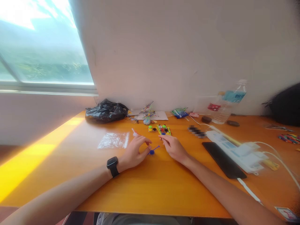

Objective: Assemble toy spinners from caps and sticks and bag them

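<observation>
My left hand (135, 152), with a black watch on its wrist, rests on the orange table (145, 184); its fingers are curled and its thumb tip touches a small blue disc on a thin blue stick (152, 151). A white stick piece (134, 132) lies just beyond its fingers. My right hand (172, 147) lies palm down beside the blue piece, fingers pinched at the near edge of a cluster of small coloured discs and yellow-green sticks (161, 129). What the right fingers hold is too small to name.
A clear plastic bag (113, 140) lies left of the hands, a black plastic bag (106, 111) behind it. A black phone (223, 159), a white power strip (236, 150) with cables, a water bottle (228, 103) and small packets stand to the right.
</observation>
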`<state>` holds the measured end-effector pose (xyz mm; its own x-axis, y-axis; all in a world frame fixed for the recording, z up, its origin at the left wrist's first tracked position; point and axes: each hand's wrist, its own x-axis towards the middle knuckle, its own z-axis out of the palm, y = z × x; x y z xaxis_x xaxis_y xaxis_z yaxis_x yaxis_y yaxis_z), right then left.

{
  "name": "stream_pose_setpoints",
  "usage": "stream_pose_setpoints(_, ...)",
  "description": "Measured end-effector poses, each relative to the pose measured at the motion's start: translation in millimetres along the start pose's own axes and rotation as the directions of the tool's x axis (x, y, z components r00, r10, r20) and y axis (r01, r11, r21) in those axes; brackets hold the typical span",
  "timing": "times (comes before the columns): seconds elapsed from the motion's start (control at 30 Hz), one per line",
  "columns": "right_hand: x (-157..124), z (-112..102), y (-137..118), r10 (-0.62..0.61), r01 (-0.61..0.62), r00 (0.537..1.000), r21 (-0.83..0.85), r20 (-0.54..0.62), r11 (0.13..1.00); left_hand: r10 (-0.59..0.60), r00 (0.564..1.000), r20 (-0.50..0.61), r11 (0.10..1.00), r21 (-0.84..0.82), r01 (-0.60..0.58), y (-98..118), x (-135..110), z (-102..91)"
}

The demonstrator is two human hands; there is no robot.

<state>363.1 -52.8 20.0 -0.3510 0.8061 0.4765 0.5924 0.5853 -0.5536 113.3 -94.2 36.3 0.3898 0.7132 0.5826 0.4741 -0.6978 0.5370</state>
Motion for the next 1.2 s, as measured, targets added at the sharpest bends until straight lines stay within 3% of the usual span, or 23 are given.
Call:
stream_pose_setpoints(0.47, 8, 13, 8, -0.118, 0.121, 0.989, -0.034, 0.089, 0.992, 0.013, 1.0, 0.026, 1.0, -0.005, -0.013, -1, 1, 0.2)
stream_pose_setpoints(1.2, 9, 15, 11, -0.104, 0.104, 0.987, 0.006, 0.122, 0.995, 0.026, 0.998, 0.05, 1.0, 0.007, -0.026, 0, 2, -0.4)
